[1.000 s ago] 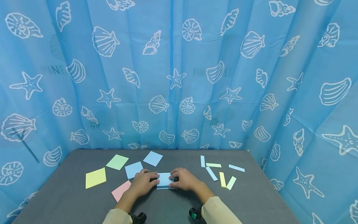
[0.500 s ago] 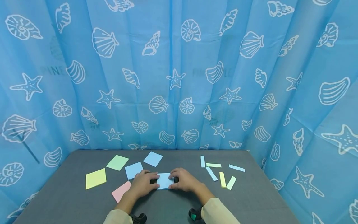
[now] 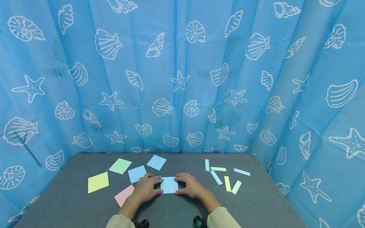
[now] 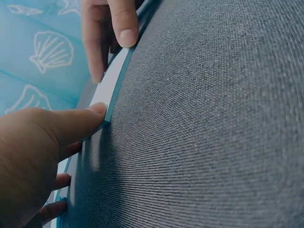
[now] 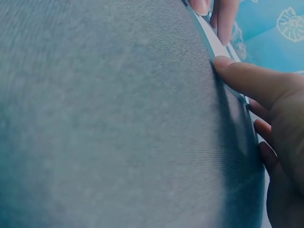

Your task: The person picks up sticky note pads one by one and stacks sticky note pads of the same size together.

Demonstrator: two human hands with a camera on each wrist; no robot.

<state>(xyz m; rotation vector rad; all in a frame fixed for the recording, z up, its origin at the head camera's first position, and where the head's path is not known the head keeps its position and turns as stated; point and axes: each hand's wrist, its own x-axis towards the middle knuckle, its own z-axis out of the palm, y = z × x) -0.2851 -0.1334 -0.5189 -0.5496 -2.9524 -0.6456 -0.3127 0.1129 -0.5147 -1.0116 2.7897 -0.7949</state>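
In the head view, a light blue sticky note pad (image 3: 169, 185) lies flat on the grey table between both hands. My left hand (image 3: 146, 187) holds its left edge, index finger at the far corner and thumb at the near one. Across from it, my right hand (image 3: 190, 185) holds the right edge in the same way. The left wrist view shows the left thumb (image 4: 90, 116) on the near corner and the pad's side (image 4: 114, 92) as a thin blue band. In the right wrist view, the right thumb (image 5: 247, 78) touches the pad's near corner.
Left of the hands lie a yellow pad (image 3: 98, 182), a green one (image 3: 120, 166), a pink one (image 3: 123, 194) and two blue pads (image 3: 156, 162). Several narrow strips, including a yellow strip (image 3: 227, 184), lie scattered on the right. A blue shell-print curtain (image 3: 182, 79) hangs behind the table.
A second edge showed along the near side of the blue pad; its edges now line up. The right fingertips have slid right, off the pad's top to its edge. The left hand hardly moved.
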